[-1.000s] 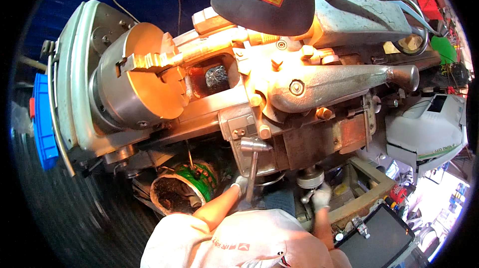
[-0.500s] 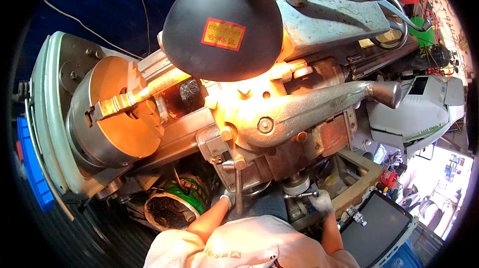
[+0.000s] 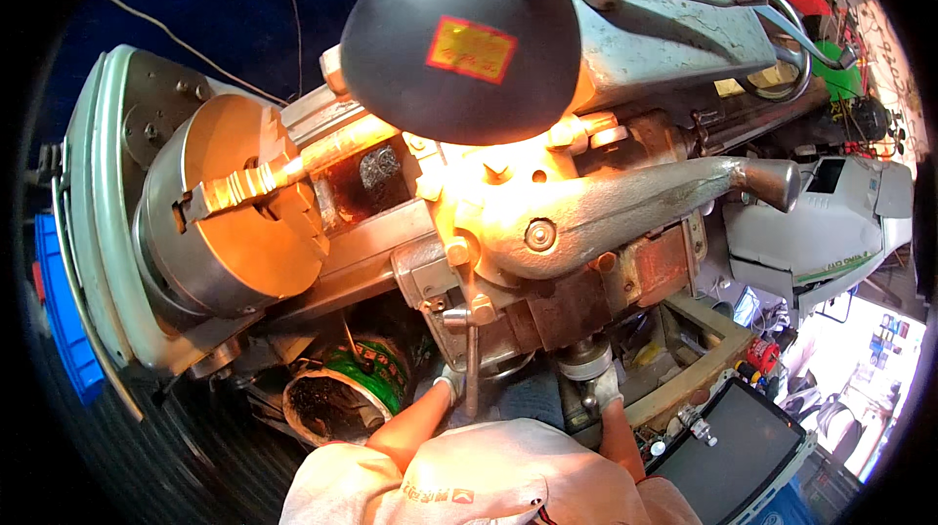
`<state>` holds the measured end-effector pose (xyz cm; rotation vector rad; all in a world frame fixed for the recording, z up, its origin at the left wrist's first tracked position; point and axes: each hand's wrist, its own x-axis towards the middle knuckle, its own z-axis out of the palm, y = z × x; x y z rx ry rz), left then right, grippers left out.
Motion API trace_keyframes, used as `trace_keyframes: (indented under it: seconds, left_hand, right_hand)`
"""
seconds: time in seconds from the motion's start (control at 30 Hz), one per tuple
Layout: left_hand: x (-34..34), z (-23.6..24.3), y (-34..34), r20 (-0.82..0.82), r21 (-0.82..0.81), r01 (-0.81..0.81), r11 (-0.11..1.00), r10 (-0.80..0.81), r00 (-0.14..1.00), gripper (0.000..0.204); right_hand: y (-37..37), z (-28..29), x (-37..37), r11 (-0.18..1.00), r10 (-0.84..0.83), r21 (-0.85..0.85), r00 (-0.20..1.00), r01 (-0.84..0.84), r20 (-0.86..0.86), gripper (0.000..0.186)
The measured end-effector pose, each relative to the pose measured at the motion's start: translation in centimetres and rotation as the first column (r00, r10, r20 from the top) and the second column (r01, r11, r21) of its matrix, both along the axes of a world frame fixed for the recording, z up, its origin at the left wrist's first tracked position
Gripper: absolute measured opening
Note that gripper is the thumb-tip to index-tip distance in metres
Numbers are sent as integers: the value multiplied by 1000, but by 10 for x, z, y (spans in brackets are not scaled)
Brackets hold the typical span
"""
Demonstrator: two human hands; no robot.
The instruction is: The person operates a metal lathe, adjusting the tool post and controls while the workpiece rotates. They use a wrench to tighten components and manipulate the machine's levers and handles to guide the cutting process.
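My gloved right hand (image 3: 608,388) is closed around a short metal crank handle (image 3: 590,400), just below a round silver dial (image 3: 586,363) on the front of a lathe carriage. Beside the left end of a curved handwheel rim (image 3: 513,369) is my gloved left hand (image 3: 451,383); its fingers are hidden by the carriage and a vertical lever (image 3: 473,369). Above both hands sits the tool post (image 3: 489,195) with its long clamping handle (image 3: 635,198). A brightly lit turned metal workpiece (image 3: 249,185) is held in the big chuck (image 3: 210,222) at left.
A black lamp (image 3: 459,95) covers part of the lathe bed. Below the chuck, a green bucket (image 3: 366,369) holds dark shavings. The grey-green tailstock (image 3: 674,37) stands at far right. At lower right are a wooden frame (image 3: 699,369), a black panel (image 3: 738,447) and a white casing (image 3: 816,227).
My right hand has swung left and inward with the crank, which now points toward me instead of right. My left hand stays by the handwheel. The view has shifted slightly.
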<state>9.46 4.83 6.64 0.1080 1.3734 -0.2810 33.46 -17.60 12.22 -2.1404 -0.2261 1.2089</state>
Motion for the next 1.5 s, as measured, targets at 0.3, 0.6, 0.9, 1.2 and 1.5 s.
trace_keyframes:
  seconds: [0.3,0.6,0.9,1.2,1.5]
  left_hand:
    - [5,23,12,39,36,-20,999,18,999,34]
    - [-23,-28,-16,129,199,-10,980,-16,991,26]
    - [18,33,21,-67,-51,-77,996,73,995,44]
    - [-6,-9,-4,27,-113,-143,983,147,989,48]
    - [-32,-41,-24,64,101,76,992,-83,995,47]
  right_hand:
    - [-2,-19,-35,762,517,-336,832,-554,-200,39]
    - [-16,-25,-34,454,891,-197,446,-869,86,32]
    - [4,-31,-40,670,698,-377,715,-640,28,40]
    - [41,43,31,940,198,-328,931,-91,308,30]
    - [34,48,34,951,205,-280,946,-131,253,35]
